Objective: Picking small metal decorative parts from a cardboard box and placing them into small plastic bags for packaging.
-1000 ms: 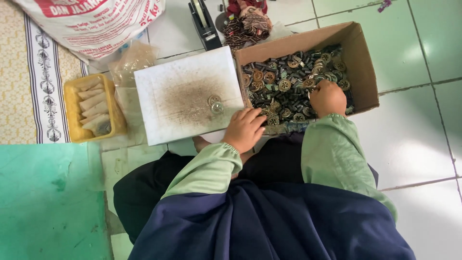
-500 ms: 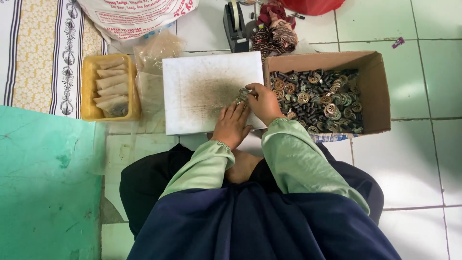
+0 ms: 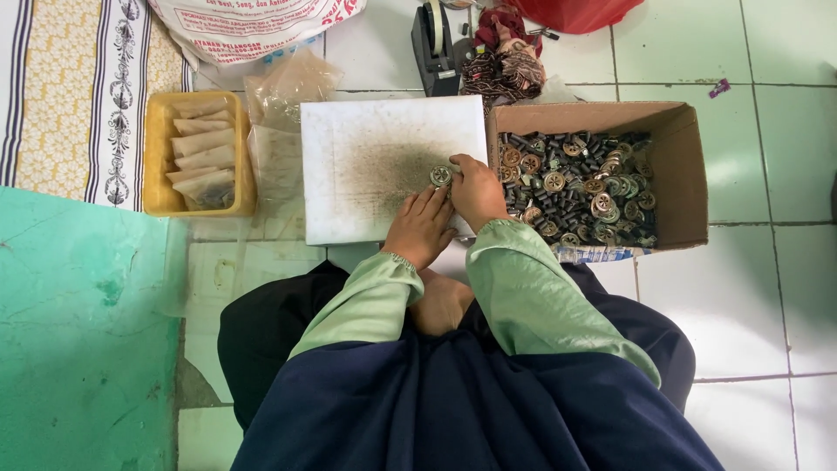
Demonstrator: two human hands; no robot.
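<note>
I sit on a tiled floor with a white board (image 3: 366, 139), stained dark in the middle, in front of me. A small round metal part (image 3: 440, 175) rests at the board's right side. My right hand (image 3: 475, 189) pinches it with the fingertips. My left hand (image 3: 420, 228) lies just below it, fingers stretched toward the part and touching the board. To the right stands an open cardboard box (image 3: 684, 174) filled with several round metal parts and dark small pieces (image 3: 571, 187).
A yellow tray (image 3: 157, 157) with filled plastic bags sits left of the board, clear bags (image 3: 283, 96) beside it. A black tape dispenser (image 3: 434, 39), a printed sack (image 3: 253, 22) and a red bag (image 3: 580, 10) lie beyond. A green mat (image 3: 78, 323) is at the left.
My right hand left the box and came onto the board with a round metal part. My left hand moved up beside it. The view shifted a little.
</note>
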